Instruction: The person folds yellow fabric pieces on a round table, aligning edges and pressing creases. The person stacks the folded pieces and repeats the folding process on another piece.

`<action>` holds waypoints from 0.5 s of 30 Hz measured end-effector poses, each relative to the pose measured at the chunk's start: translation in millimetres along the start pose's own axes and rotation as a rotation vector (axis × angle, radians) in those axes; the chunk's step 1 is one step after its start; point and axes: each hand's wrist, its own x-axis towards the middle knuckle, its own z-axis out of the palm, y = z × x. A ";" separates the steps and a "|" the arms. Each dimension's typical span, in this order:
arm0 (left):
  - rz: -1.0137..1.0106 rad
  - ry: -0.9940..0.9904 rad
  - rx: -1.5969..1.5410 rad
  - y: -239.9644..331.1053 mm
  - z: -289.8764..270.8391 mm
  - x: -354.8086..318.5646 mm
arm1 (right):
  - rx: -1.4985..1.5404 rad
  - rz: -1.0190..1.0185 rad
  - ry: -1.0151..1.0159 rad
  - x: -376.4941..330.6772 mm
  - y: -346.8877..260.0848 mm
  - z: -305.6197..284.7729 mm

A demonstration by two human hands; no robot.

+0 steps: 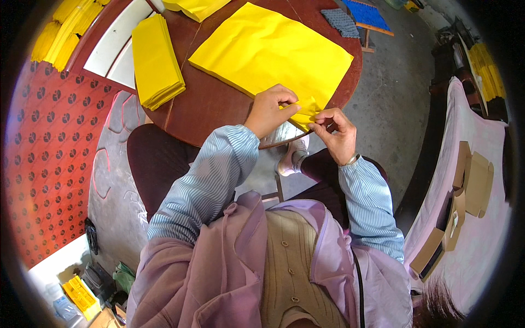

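A broad stack of yellow paper sheets (276, 49) lies at a slant on the round brown table (210, 112), its near corner reaching the table's edge. At that corner, the top paper is creased and lifted into a small fold (308, 112). My left hand (272, 109) pinches the fold from the left, thumb and fingers curled on it. From the right, my right hand (338, 133) grips the corner's tip between thumb and fingertips. The two hands are close but apart. Left of the stack lies a narrow bundle of folded yellow paper (157, 63).
More yellow paper (197, 6) lies at the table's far side, with a grey textured cloth (340, 22) at its right edge. A blue-topped stool (372, 16) stands beyond. Opened cardboard boxes (465, 191) rest on a pink-covered surface at right. Yellow bundles (68, 30) sit far left.
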 end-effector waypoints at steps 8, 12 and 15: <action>-0.042 -0.014 -0.012 2.6 -1.0 -0.7 | -0.095 -0.088 -0.042 1.6 -4.9 -2.8; 0.000 -0.040 -0.030 0.6 -4.1 -0.3 | -0.084 -0.102 -0.018 3.2 -2.3 -1.3; 0.064 -0.070 -0.029 -1.9 -7.9 0.7 | -0.051 -0.070 -0.004 3.2 1.9 -0.2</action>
